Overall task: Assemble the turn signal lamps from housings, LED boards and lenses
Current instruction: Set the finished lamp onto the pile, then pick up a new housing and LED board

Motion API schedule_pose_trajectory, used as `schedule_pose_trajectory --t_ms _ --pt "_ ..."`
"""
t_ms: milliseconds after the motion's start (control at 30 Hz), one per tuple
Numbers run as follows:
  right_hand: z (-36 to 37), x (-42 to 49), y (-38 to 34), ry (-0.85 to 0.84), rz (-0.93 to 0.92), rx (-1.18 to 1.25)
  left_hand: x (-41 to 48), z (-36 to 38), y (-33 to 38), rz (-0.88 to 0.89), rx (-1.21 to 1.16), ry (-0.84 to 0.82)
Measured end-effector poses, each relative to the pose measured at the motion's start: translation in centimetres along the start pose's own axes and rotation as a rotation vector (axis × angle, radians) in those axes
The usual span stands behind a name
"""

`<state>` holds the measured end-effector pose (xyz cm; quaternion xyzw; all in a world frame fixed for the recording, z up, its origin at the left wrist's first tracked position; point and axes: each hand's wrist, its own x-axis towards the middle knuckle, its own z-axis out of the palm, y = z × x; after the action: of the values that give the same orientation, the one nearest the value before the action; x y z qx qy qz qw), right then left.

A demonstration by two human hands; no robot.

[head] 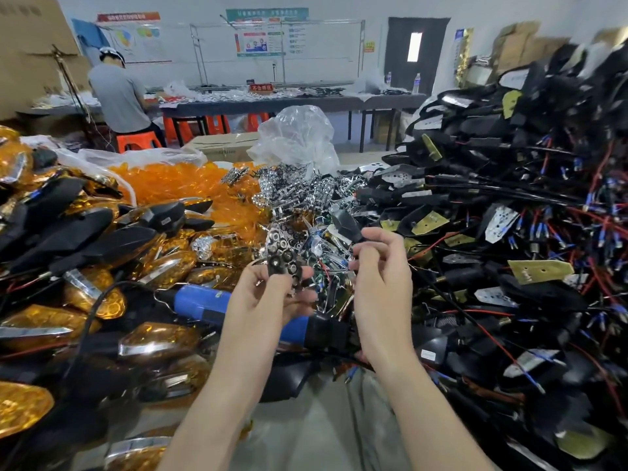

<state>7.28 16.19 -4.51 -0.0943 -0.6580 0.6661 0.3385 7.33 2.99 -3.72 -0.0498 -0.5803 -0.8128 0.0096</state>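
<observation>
My left hand grips a chrome reflector plate with round holes, held upright in front of me. My right hand pinches a black lamp housing by its stem, just right of the reflector and apart from it. Behind both hands lies a heap of chrome reflectors. Loose orange lenses fill a bag at the back left. A tall pile of black housings with LED boards and red and blue wires rises on the right.
Finished amber lamps are heaped on the left. A blue and black power tool lies under my left wrist. A crumpled clear plastic bag stands behind the reflectors. A person in a grey shirt sits at a far table.
</observation>
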Motion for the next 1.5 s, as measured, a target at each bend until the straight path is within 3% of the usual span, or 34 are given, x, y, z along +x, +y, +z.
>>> schedule_pose_trajectory --t_ms 67,167,300,400,567,667,800,933,1200,1333,1500 --pt "0.9 2.1 -0.5 -0.059 -0.147 -0.208 -0.2 0.0 0.2 0.001 -0.021 -0.032" --pt "2.7 6.9 -0.9 -0.237 -0.297 -0.749 -0.3 -0.1 0.4 -0.004 -0.082 -0.028" --pt "3.3 11.5 0.3 -0.522 -0.175 -1.427 -0.5 -0.1 0.4 -0.02 -0.097 -0.066" --pt "2.9 12.0 2.1 -0.58 -0.128 -1.57 -0.5 -0.1 0.4 -0.014 -0.082 -0.084" --pt "2.3 11.3 2.4 -0.461 -0.377 -1.635 -0.8 0.0 0.6 -0.008 -0.061 -0.096" --pt "1.4 11.5 0.6 -0.405 -0.449 -1.487 -1.3 0.1 0.8 0.009 -0.05 -0.119" --pt "0.8 11.8 -5.8 -0.344 -0.212 -0.767 -1.9 0.3 1.4 0.066 0.048 -0.176" --pt "0.6 10.8 -15.0 -0.34 -0.171 -0.223 -3.0 1.5 2.6 0.082 0.075 -0.176" --pt "-0.1 6.5 -27.1 -0.485 -0.083 0.723 -5.1 3.8 11.1 0.534 0.149 -0.056" --pt "-1.2 4.3 -25.1 -0.327 0.02 0.832 -6.2 2.0 14.2 0.737 0.288 0.038" --pt "-2.3 -0.6 -13.0 -0.07 0.322 0.645 -6.0 -1.2 10.1 0.683 0.79 0.028"
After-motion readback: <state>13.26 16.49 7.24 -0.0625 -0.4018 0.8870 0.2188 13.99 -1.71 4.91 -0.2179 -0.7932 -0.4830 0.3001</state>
